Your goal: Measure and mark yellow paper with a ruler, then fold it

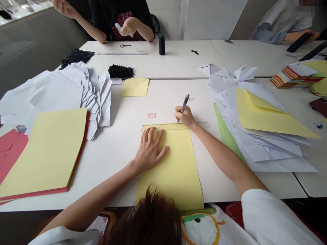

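We are pressing our left hand (149, 148) flat on the worktop's paper, its fingers spread and unclenched across a clear plastic ruler (163, 127) and the top of a yellow paper sheet (168, 170). Our right hand (185, 116) is grasping a grey pen (185, 103), tilted, with its tip meeting the ruler's upper edge. The ruler is lying across the sheet's upper end, and the sheet is lying on the white worktop (114, 163), reaching its near edge. Two small red-outlined labels (152, 115) are sitting on the worktop just beyond the ruler. To our left, a stack of yellow and red paper sheets (43, 153) is lying beside a heap of folded white paper (87, 97), with a black paper fringe (121, 71) just past it. Ahead, a folded yellow paper square (134, 87) is resting alone. To our right, a large yellow sheet (268, 115) is lying on a pile of folded white paper (265, 149), and a bundle of striped folded paper (293, 76) is sitting farther off. Across the worktop, a person's hands (129, 26) are holding something pale, near a pair of scissors (125, 45) and a black thread spool (161, 45).
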Demonstrator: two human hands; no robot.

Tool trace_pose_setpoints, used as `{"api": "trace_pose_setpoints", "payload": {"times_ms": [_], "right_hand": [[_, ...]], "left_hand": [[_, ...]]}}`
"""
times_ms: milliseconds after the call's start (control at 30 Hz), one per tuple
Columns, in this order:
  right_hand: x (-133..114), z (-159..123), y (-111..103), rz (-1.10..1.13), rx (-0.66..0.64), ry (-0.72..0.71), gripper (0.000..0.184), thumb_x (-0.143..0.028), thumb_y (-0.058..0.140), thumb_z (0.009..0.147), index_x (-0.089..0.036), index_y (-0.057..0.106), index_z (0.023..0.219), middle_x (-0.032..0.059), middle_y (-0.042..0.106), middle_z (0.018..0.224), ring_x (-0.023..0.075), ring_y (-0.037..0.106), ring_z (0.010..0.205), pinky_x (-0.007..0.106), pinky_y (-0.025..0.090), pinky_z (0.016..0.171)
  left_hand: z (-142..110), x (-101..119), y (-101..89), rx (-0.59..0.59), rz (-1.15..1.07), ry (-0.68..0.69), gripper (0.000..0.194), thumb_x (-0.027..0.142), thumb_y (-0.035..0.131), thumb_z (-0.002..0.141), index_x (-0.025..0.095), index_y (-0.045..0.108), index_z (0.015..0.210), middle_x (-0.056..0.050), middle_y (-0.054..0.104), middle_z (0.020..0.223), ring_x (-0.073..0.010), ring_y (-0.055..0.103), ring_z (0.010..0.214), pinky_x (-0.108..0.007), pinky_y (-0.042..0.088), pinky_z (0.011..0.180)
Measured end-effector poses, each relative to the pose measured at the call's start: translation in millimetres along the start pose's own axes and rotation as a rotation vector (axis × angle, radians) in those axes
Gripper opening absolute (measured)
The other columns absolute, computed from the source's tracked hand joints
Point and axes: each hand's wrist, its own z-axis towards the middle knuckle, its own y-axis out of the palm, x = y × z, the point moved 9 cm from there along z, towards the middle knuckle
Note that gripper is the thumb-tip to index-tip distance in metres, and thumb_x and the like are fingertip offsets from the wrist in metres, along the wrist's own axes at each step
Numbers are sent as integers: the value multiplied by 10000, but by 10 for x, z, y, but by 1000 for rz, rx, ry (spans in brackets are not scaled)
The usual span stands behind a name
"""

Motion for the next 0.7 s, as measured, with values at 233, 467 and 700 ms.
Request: {"api": "trace_pose_setpoints", "payload": {"times_ms": [233,467,700], "right_hand": [[-3,2,-13,24,13,-1,206,-173,478,555,-209,308,444,-42,299,455,108,320,508,282,237,511],[1,6,-5,13,5,0,209,-172,484,551,-208,307,446,-43,303,456,107,328,508,280,235,510],[1,4,2,23,-2,-9,205,-167,482,557,-209,313,449,-44,301,457,107,328,506,279,234,511]], "left_hand": [[-2,-1,0,3,5,1,720,570,424,963,137,364,1535,-234,311,1502,-415,261,1417,-615,319,1121],[-3,4,10,-6,38,8,727,567,412,970,113,358,1536,-246,298,1504,-418,259,1412,-616,315,1124],[-1,5,10,-9,36,7,726,571,412,968,118,361,1534,-242,305,1495,-418,261,1407,-610,323,1117]]}}
